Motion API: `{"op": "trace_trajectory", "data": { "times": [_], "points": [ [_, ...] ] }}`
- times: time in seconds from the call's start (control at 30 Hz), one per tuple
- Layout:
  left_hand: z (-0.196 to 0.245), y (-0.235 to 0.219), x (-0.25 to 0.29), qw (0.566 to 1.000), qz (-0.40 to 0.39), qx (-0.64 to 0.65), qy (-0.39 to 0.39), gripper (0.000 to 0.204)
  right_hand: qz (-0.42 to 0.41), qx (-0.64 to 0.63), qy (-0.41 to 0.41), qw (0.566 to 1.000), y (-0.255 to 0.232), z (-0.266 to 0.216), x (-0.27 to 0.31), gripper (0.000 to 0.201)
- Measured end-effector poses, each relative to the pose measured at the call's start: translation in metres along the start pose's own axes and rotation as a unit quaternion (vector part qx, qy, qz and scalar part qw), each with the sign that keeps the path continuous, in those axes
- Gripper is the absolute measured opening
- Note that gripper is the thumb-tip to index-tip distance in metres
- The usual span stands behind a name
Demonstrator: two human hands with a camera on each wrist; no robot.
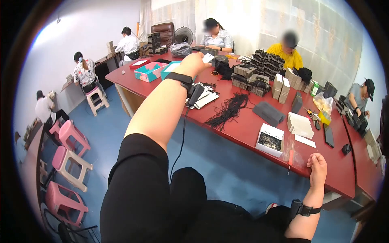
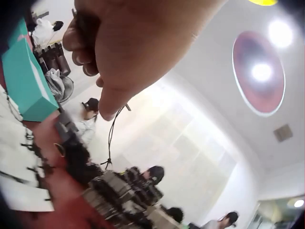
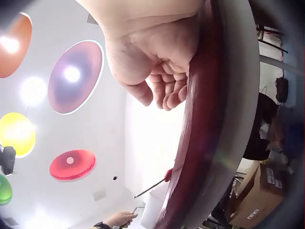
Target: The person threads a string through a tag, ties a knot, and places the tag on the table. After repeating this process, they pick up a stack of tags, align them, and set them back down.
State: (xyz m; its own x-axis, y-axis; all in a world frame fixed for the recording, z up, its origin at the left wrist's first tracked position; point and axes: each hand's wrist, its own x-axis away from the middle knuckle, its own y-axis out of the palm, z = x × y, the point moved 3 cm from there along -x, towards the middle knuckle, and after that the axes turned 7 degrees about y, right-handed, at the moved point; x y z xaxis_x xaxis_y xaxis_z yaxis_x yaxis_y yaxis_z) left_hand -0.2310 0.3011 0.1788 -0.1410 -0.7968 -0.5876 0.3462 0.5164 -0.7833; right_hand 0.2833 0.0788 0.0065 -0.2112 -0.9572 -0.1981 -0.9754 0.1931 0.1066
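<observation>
My left hand (image 1: 192, 64) reaches out over the far left of the table and pinches a small white tag (image 1: 208, 58). From the fingers a thin black cord (image 2: 110, 138) hangs down in the left wrist view. Below that hand lie white tags (image 1: 207, 100) with black cords, beside a teal box (image 1: 169, 68). My right hand (image 1: 318, 167) rests at the table's front edge, fingers loosely curled, holding nothing. Left of it, a tool with an orange-red handle (image 1: 291, 156) sticks its thin metal shaft (image 3: 150, 188) out past the edge.
A bundle of black cords (image 1: 230, 110) lies mid-table. Near the front edge stands a white box (image 1: 268, 151) of small pieces. Stacked dark bundles (image 1: 267, 65), a grey block (image 1: 268, 113) and a phone (image 1: 328, 135) lie around. Other people sit about the room; pink stools (image 1: 73, 135) stand at left.
</observation>
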Motion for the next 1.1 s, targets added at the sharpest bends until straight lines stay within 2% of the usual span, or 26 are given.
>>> {"op": "trace_trajectory", "data": {
  "times": [0.07,0.13,0.2,0.27,0.3,0.4,0.47,0.53,0.57,0.6,0.7,0.77,0.9,0.97,1.0,1.07,1.1],
  "points": [
    [-0.012,0.025,-0.008,0.995,-0.058,-0.076,-0.009,0.056,-0.007,0.013,-0.005,1.000,0.002,-0.002,0.002,0.009],
    [-0.018,0.056,0.009,0.972,-0.199,-0.118,-0.040,0.061,-0.002,0.009,-0.002,1.000,0.002,-0.003,0.002,0.009],
    [-0.023,0.079,0.029,0.941,-0.264,-0.210,0.005,0.067,0.004,0.004,0.008,1.000,0.001,-0.001,0.002,0.009],
    [-0.029,0.091,0.041,0.920,-0.326,-0.212,-0.044,0.071,-0.014,0.007,0.000,1.000,0.002,-0.002,0.001,0.009],
    [-0.031,0.087,0.045,0.935,-0.298,-0.170,-0.091,0.070,-0.026,-0.003,0.006,1.000,0.001,-0.002,0.000,0.009],
    [-0.037,0.083,0.048,0.951,-0.266,-0.115,-0.104,0.068,-0.039,-0.031,0.024,0.998,0.000,-0.007,0.000,0.010],
    [-0.030,0.084,0.048,0.945,-0.286,-0.130,-0.089,0.061,-0.042,-0.040,0.031,0.998,-0.001,-0.008,0.000,0.011],
    [-0.019,0.086,0.050,0.934,-0.285,-0.212,-0.034,0.056,-0.054,-0.048,0.025,0.997,0.000,-0.008,0.001,0.011],
    [-0.018,0.089,0.052,0.937,-0.243,-0.248,0.017,0.055,-0.052,-0.053,0.030,0.997,-0.001,-0.008,0.002,0.011],
    [-0.021,0.091,0.052,0.935,-0.247,-0.252,0.019,0.055,-0.053,-0.051,0.029,0.997,0.000,-0.008,0.002,0.011],
    [-0.032,0.090,0.051,0.945,-0.260,-0.198,-0.014,0.052,-0.055,-0.045,0.028,0.997,0.000,-0.009,0.002,0.011],
    [-0.035,0.081,0.051,0.967,-0.232,-0.099,-0.038,0.047,-0.057,-0.042,0.027,0.997,0.000,-0.008,0.002,0.011],
    [-0.036,0.078,0.053,0.957,-0.273,-0.045,-0.086,0.045,-0.066,-0.048,0.024,0.996,-0.002,-0.008,0.002,0.011],
    [-0.049,0.088,0.052,0.972,-0.218,-0.021,-0.086,0.043,-0.066,-0.049,0.027,0.996,-0.002,-0.007,0.002,0.012],
    [-0.052,0.092,0.052,0.971,-0.220,-0.023,-0.086,0.043,-0.067,-0.049,0.026,0.996,-0.002,-0.007,0.002,0.012],
    [-0.053,0.102,0.051,0.962,-0.255,-0.086,-0.037,0.049,-0.067,-0.050,0.027,0.996,-0.003,-0.007,0.002,0.012],
    [-0.052,0.105,0.054,0.966,-0.239,-0.098,-0.015,0.054,-0.065,-0.048,0.026,0.996,-0.003,-0.007,0.002,0.012]
  ]
}}
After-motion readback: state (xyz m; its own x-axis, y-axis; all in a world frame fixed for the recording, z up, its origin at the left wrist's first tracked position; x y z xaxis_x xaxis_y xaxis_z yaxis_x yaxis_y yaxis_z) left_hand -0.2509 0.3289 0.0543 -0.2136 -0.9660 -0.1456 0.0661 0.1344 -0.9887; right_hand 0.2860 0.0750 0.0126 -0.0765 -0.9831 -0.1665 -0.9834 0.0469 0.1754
